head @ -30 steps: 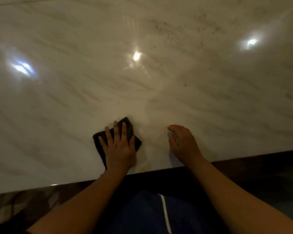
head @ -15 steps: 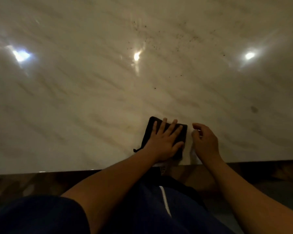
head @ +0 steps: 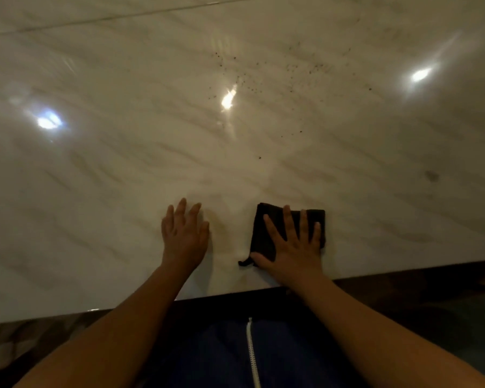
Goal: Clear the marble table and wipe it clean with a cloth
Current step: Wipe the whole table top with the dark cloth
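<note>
The pale veined marble table (head: 118,175) fills most of the head view. A folded black cloth (head: 259,238) lies flat on it close to the near edge, with a small loop sticking out at its lower left corner. My right hand (head: 294,245) presses down on the cloth with fingers spread, covering its middle and right part. About a hand's width to the left, my left hand (head: 184,236) rests flat on bare marble, fingers apart and holding nothing.
Scattered dark specks (head: 263,82) lie on the marble further back, around the centre light reflection. A faint dark smudge (head: 431,175) sits at the right. The table's dark near edge (head: 403,268) runs just below my hands, with dark floor beyond it.
The cloth was under my left hand and slid right along the near edge. Now my right hand is on it and my left hand lies bare on the marble.
</note>
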